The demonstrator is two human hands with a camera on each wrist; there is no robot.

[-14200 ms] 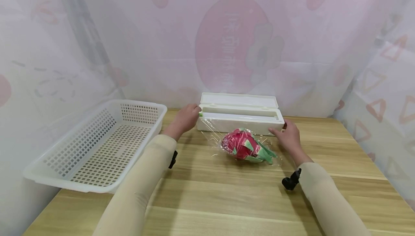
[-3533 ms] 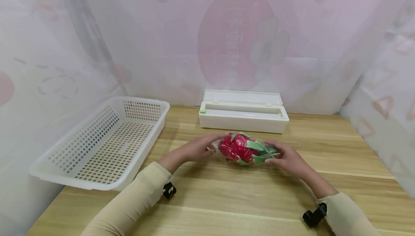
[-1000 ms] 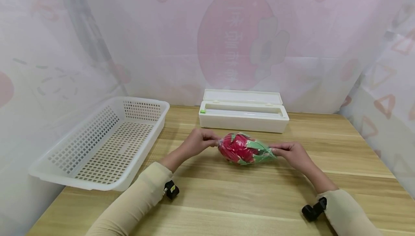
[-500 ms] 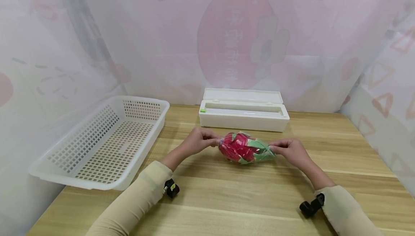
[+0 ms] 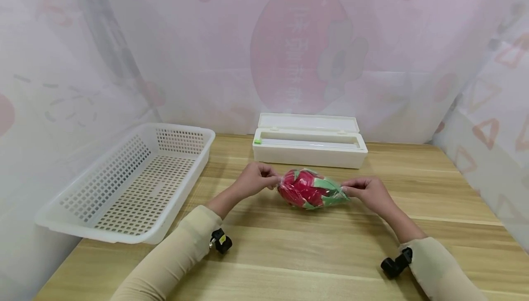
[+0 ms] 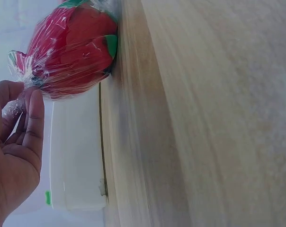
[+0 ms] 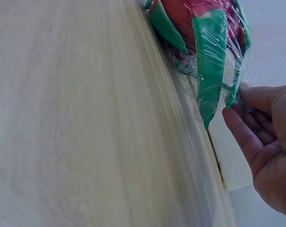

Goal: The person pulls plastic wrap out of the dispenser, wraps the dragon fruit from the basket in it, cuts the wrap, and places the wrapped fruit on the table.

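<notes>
A red dragon fruit with green leafy tips [image 5: 307, 190], wrapped in clear cling film, lies on its side at mid-table. My left hand [image 5: 255, 181] pinches the gathered cling film [image 6: 25, 80] at the fruit's round end between thumb and fingers. At the leafy end my right hand [image 5: 369, 192] pinches the film together with a green tip, as the right wrist view shows. Film clings tightly over the red skin and is twisted at the left end.
Behind the fruit stands a white cling film dispenser box [image 5: 310, 155], its lid [image 5: 309, 122] raised and a green slider at its left. A white perforated plastic basket [image 5: 182, 200] sits at the left of the wooden table [image 5: 306, 264]. Printed fabric walls enclose the table.
Earlier the film still ran from the dispenser under both hands; later the hands cupped the wrapped fruit, then pinched its two ends. Over the last second they have barely moved.
</notes>
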